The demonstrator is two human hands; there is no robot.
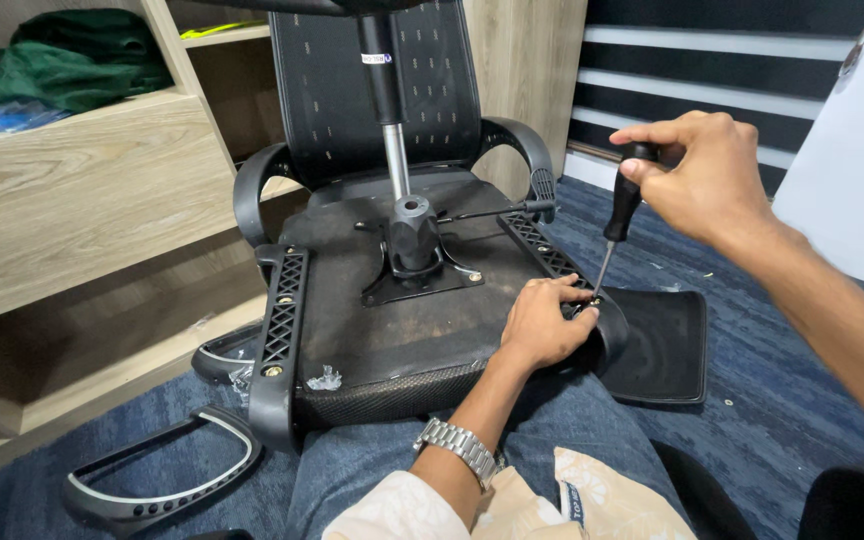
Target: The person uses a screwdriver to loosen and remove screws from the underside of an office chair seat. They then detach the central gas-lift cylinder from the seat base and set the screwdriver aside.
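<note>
While the left hand grips the armrest bracket, the right hand clasps a near-upright screwdriver, tip down.

The screwdriver tip is hidden behind the left hand, so the screw it meets cannot be made out. The chair back and gas post are cut off at the top edge. The right forearm runs out of frame.

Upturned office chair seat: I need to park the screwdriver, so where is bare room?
Free: the dark seat underside between the black central mechanism plate and the left armrest bracket. Crowded: the right bracket, where the left hand and the right hand's black-handled screwdriver meet.
</note>
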